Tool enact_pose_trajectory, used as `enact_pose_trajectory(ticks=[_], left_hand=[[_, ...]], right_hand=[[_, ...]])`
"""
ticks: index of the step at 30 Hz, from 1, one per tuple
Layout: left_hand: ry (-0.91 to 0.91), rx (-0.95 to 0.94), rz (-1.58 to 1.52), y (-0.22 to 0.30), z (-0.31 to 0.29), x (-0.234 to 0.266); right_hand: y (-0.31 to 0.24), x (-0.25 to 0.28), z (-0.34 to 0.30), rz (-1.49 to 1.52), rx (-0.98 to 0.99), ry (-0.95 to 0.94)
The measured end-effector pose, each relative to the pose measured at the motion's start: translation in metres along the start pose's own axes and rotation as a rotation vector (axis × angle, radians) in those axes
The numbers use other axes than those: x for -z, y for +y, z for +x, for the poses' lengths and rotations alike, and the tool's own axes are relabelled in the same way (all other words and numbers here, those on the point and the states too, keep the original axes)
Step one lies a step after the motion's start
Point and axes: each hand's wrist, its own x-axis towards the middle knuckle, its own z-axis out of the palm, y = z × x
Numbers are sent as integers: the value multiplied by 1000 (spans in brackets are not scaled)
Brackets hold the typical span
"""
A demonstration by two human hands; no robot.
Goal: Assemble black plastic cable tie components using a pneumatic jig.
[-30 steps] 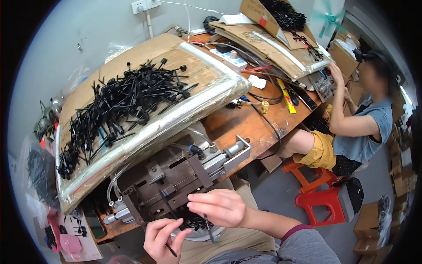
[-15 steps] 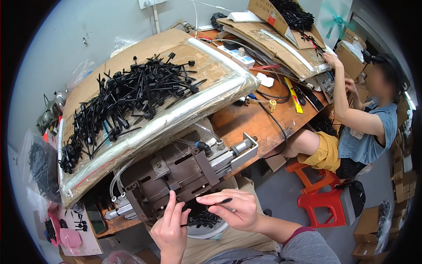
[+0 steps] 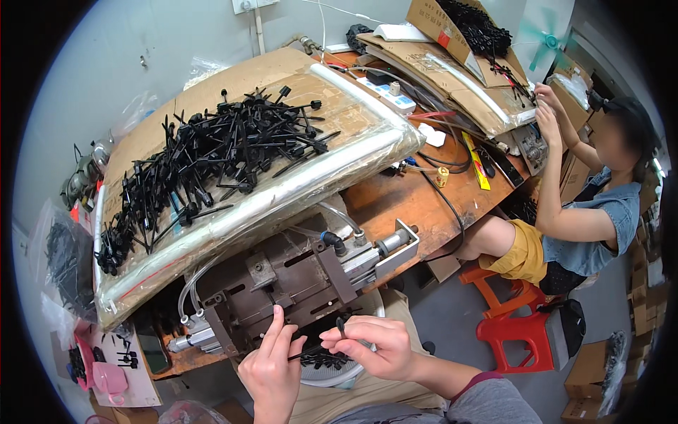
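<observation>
My right hand (image 3: 378, 348) pinches a small black plastic piece (image 3: 341, 326) between thumb and fingers, just in front of the machine. My left hand (image 3: 270, 371) has its index finger pointing up against the front of the brown metal machine (image 3: 282, 283). Its thumb and other fingers are closed, and a thin black stem (image 3: 295, 355) sticks out from them. Under both hands stands a white basket (image 3: 379, 307) with black plastic pieces (image 3: 326, 360) inside, partly hidden by my fingers.
A heap of black stemmed plastic pieces (image 3: 219, 148) lies on a plastic-wrapped cardboard sheet (image 3: 282, 78) above the machine. Hoses and a yellow-handled cutter (image 3: 477, 162) lie on the wooden table (image 3: 395, 198). A co-worker (image 3: 586, 205) sits at the right, beside a red stool (image 3: 519, 343).
My right hand has turned the black piece from lying sideways to pointing upward. My left hand has barely moved. The co-worker's hands have come together near the cardboard, and the view has shifted slightly.
</observation>
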Motion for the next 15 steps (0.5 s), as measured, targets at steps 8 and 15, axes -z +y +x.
enact_pose_trajectory(ticks=[8, 15], left_hand=[[-10, -13, 15, 2, 2, -2], [-7, 62, -60, 13, 4, 5]], right_hand=[[-7, 11, -10, 69, -158, -11], [-7, 8, -14, 116, -150, 55]])
